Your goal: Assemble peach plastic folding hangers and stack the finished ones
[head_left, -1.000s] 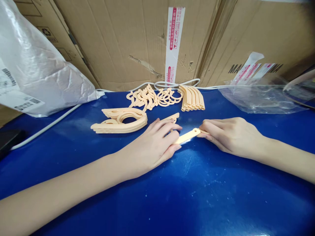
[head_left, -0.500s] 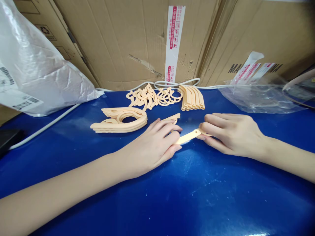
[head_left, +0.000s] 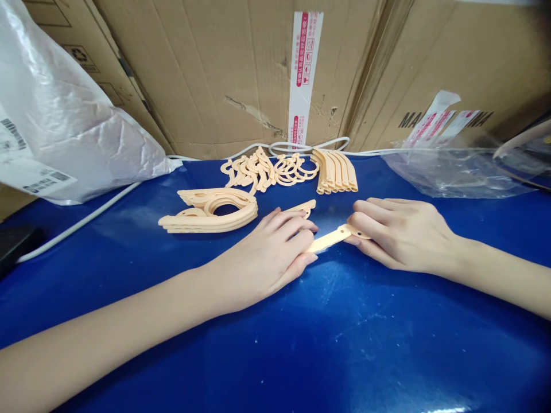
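Note:
My left hand point(head_left: 278, 249) is closed on a cream plastic hanger arm point(head_left: 329, 238), gripping its near end between thumb and fingers low over the blue table. At the arm's far end, my right hand point(head_left: 398, 234) pinches a small cream hanger piece point(head_left: 359, 233) with a hole in it. The two parts meet there; whether they are locked together I cannot tell. Another cream hanger part point(head_left: 306, 207) pokes out beyond my left fingers, mostly covered by them. Left of that hand lies a stack of folded cream hangers point(head_left: 210, 222).
Behind the hands are loose cream hanger hooks point(head_left: 260, 172) and a row of curved hanger arms point(head_left: 336, 171). A white cable point(head_left: 81, 221) runs along the back. A silvery plastic parcel point(head_left: 77, 120), cardboard boxes point(head_left: 241, 69) and a clear plastic bag point(head_left: 447, 172) border the blue table point(head_left: 301, 350).
My right fingers have shifted slightly, and more of the small piece with its hole now shows at the joint. My left hand has barely moved.

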Available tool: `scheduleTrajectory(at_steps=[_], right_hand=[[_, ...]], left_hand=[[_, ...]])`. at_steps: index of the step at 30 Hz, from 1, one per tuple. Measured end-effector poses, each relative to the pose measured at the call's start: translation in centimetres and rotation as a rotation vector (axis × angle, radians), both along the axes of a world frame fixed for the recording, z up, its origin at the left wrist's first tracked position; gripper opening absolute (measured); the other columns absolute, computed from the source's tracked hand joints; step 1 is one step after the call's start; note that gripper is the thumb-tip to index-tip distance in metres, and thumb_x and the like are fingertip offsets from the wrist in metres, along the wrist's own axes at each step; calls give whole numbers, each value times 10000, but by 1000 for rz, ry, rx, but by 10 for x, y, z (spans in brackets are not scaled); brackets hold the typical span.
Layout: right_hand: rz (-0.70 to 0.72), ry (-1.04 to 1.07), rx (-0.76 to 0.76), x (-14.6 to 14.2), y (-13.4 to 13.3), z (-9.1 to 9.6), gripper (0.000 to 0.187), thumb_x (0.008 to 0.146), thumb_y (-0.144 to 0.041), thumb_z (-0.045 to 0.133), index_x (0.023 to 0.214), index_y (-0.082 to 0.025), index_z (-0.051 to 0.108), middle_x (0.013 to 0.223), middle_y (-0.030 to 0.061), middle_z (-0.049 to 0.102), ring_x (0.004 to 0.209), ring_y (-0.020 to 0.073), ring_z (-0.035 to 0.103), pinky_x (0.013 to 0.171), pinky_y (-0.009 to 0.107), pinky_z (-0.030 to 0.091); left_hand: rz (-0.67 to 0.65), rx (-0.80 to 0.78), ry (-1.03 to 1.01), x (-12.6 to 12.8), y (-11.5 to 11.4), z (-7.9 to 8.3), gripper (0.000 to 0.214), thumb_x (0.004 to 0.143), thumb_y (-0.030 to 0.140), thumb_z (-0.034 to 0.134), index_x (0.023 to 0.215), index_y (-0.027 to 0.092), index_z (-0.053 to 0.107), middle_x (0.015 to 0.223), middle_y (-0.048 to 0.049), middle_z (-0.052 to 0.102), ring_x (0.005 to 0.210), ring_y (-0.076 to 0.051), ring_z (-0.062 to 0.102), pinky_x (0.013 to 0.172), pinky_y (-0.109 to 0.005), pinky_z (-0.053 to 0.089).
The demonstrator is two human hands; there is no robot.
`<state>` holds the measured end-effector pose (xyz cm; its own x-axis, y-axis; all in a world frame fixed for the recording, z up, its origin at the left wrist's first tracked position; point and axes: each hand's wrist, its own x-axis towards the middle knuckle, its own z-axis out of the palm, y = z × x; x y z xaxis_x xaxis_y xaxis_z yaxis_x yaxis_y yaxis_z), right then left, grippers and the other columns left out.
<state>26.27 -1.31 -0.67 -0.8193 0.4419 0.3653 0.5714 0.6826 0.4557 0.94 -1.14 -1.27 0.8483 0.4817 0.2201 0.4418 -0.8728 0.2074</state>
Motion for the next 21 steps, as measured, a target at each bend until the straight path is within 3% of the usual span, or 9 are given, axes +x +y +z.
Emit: scheduleTrajectory(at_steps=[8,15,21], right_hand=[[-46,146,-287,-2,-4,2,369,974,-485,379,765,-194,465,663,-14,518,580,129,510,539,256,328],[-67,165,-341,-2,-3,3,339,980,-433,384,753,-195,464,659,-6,521,580,137,510,549,257,317],[-100,257,-618,-3,-3,4,318,975,-426,411,756,-198,442,654,-18,521,547,115,492,538,241,299]], left_hand=[[-14,21,-3,1,0,-1,230,1004,268,351,991,158,552,1265,-109,558,1299,-268,424,1119,-554,292],[-14,13,-8,1,0,-1,231,1006,269,346,993,161,549,1273,-107,553,1308,-261,417,1127,-546,289],[-15,16,-2,0,-1,0,248,1011,280,328,1002,153,541,1308,-129,534,1325,-276,398,1124,-562,287]])
